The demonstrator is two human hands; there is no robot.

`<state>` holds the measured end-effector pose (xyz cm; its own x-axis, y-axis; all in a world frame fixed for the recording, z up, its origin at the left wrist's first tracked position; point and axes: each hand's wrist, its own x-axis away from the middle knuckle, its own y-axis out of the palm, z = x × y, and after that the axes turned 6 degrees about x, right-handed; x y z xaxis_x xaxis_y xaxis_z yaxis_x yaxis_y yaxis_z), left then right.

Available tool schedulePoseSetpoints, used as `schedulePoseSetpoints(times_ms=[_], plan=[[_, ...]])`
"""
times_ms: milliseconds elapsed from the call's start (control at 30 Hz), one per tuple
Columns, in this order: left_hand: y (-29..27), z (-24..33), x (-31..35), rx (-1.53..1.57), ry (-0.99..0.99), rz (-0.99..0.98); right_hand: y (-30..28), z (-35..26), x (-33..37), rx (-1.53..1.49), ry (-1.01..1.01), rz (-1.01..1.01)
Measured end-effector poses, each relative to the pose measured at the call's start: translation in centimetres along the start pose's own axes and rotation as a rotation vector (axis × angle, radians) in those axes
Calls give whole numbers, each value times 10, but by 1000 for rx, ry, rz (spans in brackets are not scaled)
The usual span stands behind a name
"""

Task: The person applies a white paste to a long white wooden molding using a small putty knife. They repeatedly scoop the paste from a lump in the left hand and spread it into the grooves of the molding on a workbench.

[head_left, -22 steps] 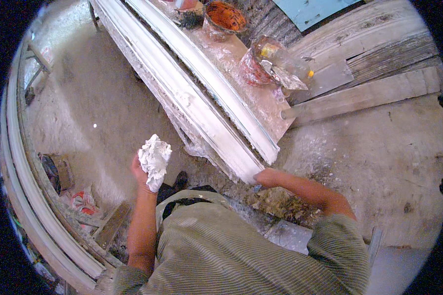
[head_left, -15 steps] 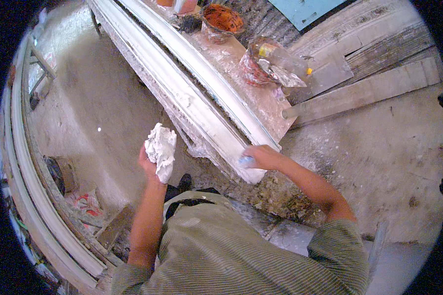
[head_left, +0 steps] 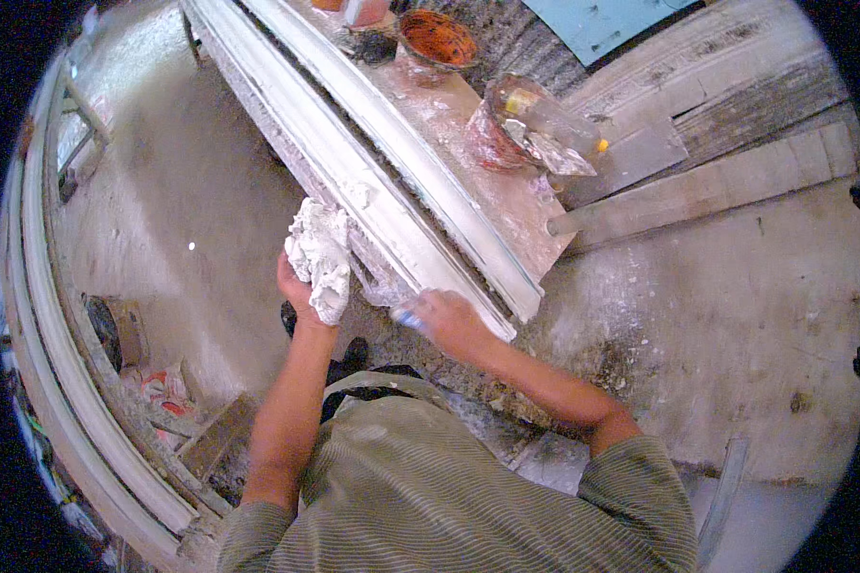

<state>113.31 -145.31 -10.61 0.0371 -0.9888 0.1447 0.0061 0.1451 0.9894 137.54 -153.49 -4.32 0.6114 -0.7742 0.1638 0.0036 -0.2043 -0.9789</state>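
A lump of white plaster-like material (head_left: 319, 250) with a ragged, folded surface rests in my left hand (head_left: 294, 288), its fingers closed underneath and partly hidden. My right hand (head_left: 455, 323) is closed around a small bluish object (head_left: 409, 314), blurred by motion; its kind is unclear. That hand is at the near end of a long white moulding strip (head_left: 406, 237), over its left edge. A small white clump (head_left: 358, 195) lies on the strip. Beside it, past a dark gap, runs a second white strip (head_left: 468, 224).
On the board (head_left: 449, 110) right of the strips stand an orange-lined bucket (head_left: 437, 40) and a stained bucket (head_left: 497, 134) holding a clear bottle (head_left: 569, 124). Planks (head_left: 717, 177) lie at the right. More long mouldings (head_left: 76, 382) curve along the left, near a dark round container (head_left: 115, 332).
My right hand has moved left, from the strip's near end to its left edge, with the bluish object. My left hand has risen slightly with the white lump, nearer the strip.
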Motion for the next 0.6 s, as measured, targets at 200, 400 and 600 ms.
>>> schedulePoseSetpoints(times_ms=[200,400,600], plan=[[8,33,10,182,-22,-168,59,79,-25,-70,144,-36],[-35,59,23,68,5,-220,97,98,-32,-50,-57,-30],[-49,73,37,-395,92,-133,121,116,52,-149,-134,-147]])
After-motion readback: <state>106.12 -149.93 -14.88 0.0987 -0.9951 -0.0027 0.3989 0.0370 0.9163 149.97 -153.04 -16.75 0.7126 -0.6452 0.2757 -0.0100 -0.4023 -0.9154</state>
